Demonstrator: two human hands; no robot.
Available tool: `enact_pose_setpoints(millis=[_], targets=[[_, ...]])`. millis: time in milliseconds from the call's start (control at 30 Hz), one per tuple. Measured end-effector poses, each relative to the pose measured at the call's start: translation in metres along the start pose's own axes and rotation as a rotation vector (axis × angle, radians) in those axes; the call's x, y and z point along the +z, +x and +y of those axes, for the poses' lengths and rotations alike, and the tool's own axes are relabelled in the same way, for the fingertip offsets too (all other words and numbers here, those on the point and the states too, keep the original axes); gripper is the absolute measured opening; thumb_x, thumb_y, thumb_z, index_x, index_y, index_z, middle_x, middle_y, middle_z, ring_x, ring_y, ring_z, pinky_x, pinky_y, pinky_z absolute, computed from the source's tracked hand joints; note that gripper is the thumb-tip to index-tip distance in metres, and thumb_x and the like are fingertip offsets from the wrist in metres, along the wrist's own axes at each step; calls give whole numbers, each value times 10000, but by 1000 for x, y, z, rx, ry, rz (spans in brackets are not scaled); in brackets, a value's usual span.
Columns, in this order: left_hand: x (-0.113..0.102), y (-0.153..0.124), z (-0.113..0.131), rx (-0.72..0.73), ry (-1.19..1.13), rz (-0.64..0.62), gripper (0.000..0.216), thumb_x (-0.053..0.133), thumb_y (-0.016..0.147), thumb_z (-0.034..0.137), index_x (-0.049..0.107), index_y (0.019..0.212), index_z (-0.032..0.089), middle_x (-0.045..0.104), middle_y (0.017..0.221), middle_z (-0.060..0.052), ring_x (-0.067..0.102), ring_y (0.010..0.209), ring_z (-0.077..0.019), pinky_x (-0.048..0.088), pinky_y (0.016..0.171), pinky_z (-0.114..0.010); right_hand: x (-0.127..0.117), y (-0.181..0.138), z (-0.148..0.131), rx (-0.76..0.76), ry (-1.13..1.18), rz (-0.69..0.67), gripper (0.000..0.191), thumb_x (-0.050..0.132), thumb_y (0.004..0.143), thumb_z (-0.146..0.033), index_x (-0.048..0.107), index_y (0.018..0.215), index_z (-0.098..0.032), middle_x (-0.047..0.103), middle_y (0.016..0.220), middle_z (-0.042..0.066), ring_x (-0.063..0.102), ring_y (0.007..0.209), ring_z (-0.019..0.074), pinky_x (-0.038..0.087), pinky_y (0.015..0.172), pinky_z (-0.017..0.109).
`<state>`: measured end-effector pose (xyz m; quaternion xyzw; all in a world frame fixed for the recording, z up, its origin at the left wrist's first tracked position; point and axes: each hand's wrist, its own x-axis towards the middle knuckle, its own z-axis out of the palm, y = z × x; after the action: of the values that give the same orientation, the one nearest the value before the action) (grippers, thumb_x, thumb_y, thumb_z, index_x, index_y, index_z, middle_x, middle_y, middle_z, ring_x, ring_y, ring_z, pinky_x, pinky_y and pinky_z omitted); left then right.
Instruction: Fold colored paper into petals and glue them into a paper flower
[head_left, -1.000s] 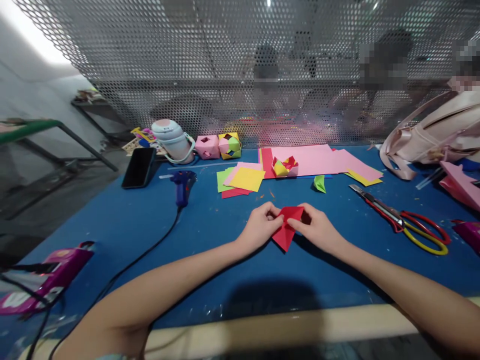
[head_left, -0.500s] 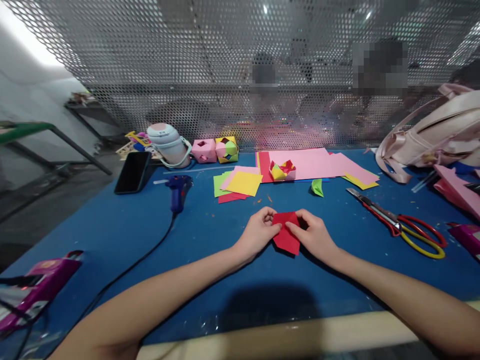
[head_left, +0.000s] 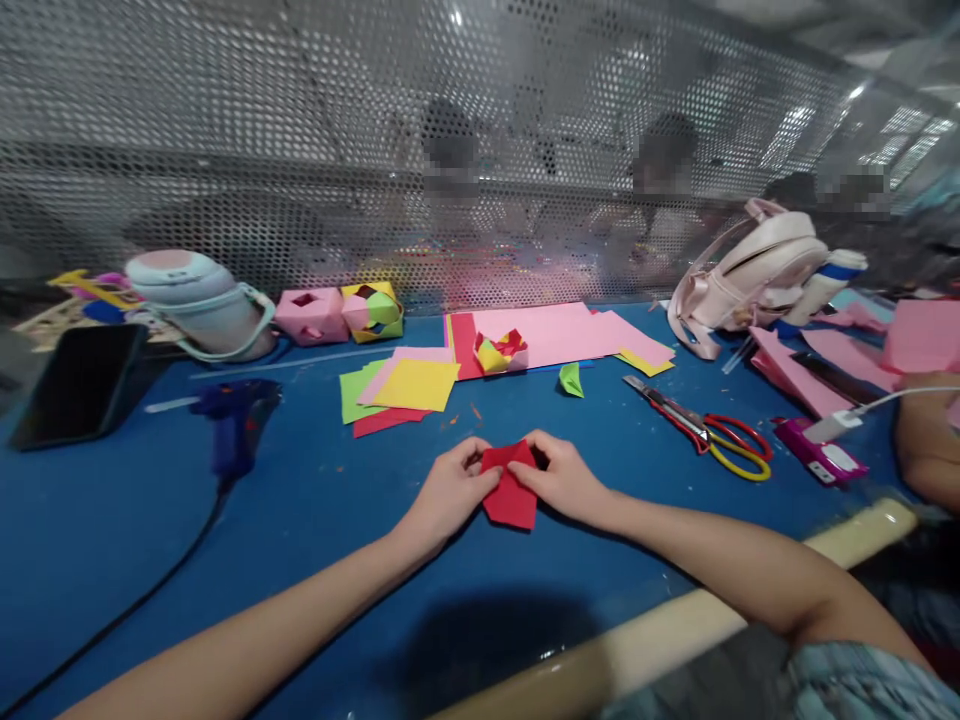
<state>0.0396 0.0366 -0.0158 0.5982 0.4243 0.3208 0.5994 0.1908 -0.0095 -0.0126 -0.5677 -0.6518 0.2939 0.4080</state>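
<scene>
A small red sheet of folded paper is held just above the blue table. My left hand pinches its left edge, thumb on the front face. On the other side my right hand grips the upper right, its thumb also pressed on the paper. The fingertips behind the sheet are partly hidden. Beyond the hands lie a small green folded paper piece, a multicoloured folded paper form and a stack of square papers in yellow, pink, green and red.
Scissors lie at the right beside a purple power strip and a pink backpack. To the left are a blue glue gun, a phone and a bottle. Another person's arm rests at far right.
The view has turned to the right, so things on the table appear further left and another person's arm has come into sight. Both hands keep hold of the red paper.
</scene>
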Motion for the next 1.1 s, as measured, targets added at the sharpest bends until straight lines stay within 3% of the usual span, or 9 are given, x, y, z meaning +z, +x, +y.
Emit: enact_pose_setpoints(millis=[367, 733, 967, 1100], targets=[[6, 3, -3, 28, -99, -53, 104, 583, 651, 183, 507, 715, 152, 540, 622, 54, 514, 573, -83, 398, 539, -188, -1, 2, 10, 19, 41, 51, 107, 537, 776, -280, 520, 735, -182, 530, 650, -23, 475, 588, 110, 386, 541, 223], [4, 1, -3, 46, -76, -48, 109, 574, 699, 221, 501, 732, 149, 537, 636, 43, 510, 584, -81, 384, 534, -180, -1, 0, 7, -244, 21, 74, 115, 464, 748, -87, 483, 720, -197, 504, 803, 20, 493, 760, 141, 399, 675, 264], [4, 2, -5, 86, -58, -22, 111, 564, 709, 243, 498, 719, 155, 516, 617, 52, 494, 561, -74, 368, 515, -174, -1, -2, 7, -290, -40, 73, 167, 451, 702, -54, 504, 766, -199, 498, 835, 33, 492, 810, 159, 401, 720, 293], [4, 1, -4, 90, -82, -29, 117, 571, 705, 242, 494, 723, 156, 528, 625, 50, 505, 567, -76, 380, 529, -178, -2, -3, 7, -299, -77, 113, 143, 448, 719, -63, 488, 729, -201, 487, 757, 16, 480, 737, 152, 397, 672, 287]])
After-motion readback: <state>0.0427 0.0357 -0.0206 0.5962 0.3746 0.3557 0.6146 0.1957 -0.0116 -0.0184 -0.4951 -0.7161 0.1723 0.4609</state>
